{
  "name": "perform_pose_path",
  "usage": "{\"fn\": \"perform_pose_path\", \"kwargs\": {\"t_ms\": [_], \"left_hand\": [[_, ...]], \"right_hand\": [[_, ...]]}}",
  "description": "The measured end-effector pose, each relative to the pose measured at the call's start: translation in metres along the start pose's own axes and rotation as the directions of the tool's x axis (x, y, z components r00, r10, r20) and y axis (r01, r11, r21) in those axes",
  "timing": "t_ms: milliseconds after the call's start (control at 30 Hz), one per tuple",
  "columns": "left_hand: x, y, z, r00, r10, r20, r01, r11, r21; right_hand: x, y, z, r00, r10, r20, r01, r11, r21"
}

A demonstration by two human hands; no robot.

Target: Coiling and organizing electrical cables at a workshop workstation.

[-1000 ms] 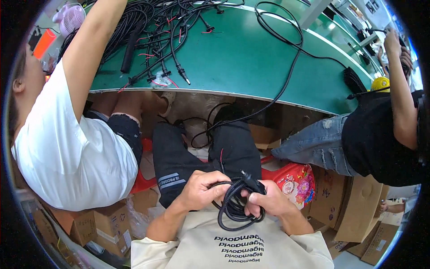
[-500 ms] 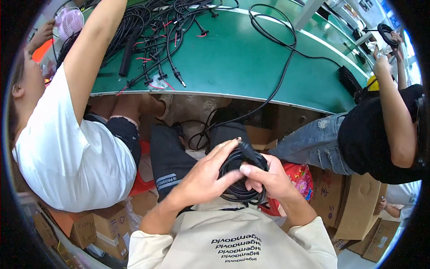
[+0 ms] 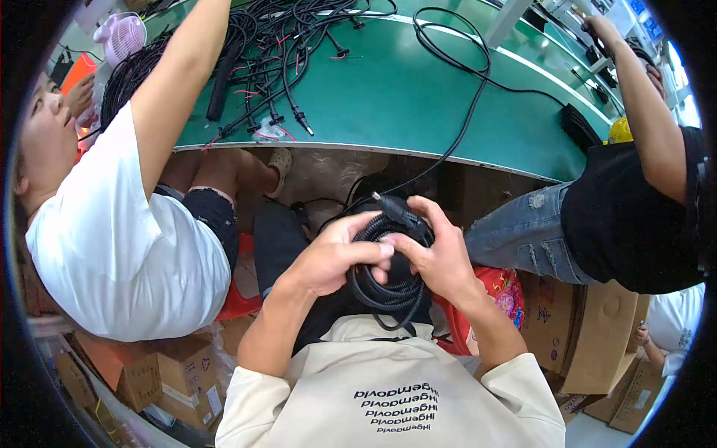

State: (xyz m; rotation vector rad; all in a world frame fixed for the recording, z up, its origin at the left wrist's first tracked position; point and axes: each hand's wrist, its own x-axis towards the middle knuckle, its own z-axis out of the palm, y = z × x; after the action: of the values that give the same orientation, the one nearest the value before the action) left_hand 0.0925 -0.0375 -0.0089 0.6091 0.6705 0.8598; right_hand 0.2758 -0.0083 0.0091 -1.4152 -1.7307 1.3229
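Note:
A coil of black cable hangs between my two hands above my lap. My left hand grips its left side, thumb across the loops and fingers behind them. On the opposite side, my right hand holds the upper right of the loops, its thumb reaching inward close to the left thumb. A thick black connector with a bare metal tip lies over the top of the coil and points up and left. One loop droops lower than the others toward my shirt. The fingertips behind the coil are hidden.
A green table spans the far side, with a pile of black cables and a single cable trailing off its edge. A person in white sits at left; another in black is at right. Cardboard boxes stand below.
Both hands and the coil have shifted slightly up and left, with the connector now tilted further left. The person at right has raised an arm, and the one at left has turned.

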Motion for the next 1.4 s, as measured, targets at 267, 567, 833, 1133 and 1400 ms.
{"fn": "perform_pose_path", "kwargs": {"t_ms": [267,567,833,1133,1400], "left_hand": [[0.009,0.002,0.013,0.932,0.227,-0.284,-0.302,0.918,-0.259],[0.014,0.075,0.040,0.849,0.503,-0.163,-0.527,0.830,-0.182],[0.039,0.092,0.027,0.763,0.646,-0.017,-0.643,0.757,-0.117],[0.029,0.059,0.024,0.763,0.496,-0.415,-0.452,0.868,0.208],[0.093,0.062,-0.059,0.618,0.660,-0.427,-0.411,0.734,0.541]], "right_hand": [[0.007,-0.007,-0.003,0.987,-0.011,0.159,-0.063,0.887,0.458],[0.029,-0.062,-0.030,0.957,-0.271,0.101,0.123,0.696,0.707],[0.051,-0.117,-0.060,0.852,-0.421,-0.311,0.521,0.631,0.575],[0.043,-0.066,-0.030,0.959,-0.278,-0.049,0.277,0.961,-0.011],[0.157,-0.090,-0.061,0.999,0.030,0.016,-0.033,0.864,0.502]]}}
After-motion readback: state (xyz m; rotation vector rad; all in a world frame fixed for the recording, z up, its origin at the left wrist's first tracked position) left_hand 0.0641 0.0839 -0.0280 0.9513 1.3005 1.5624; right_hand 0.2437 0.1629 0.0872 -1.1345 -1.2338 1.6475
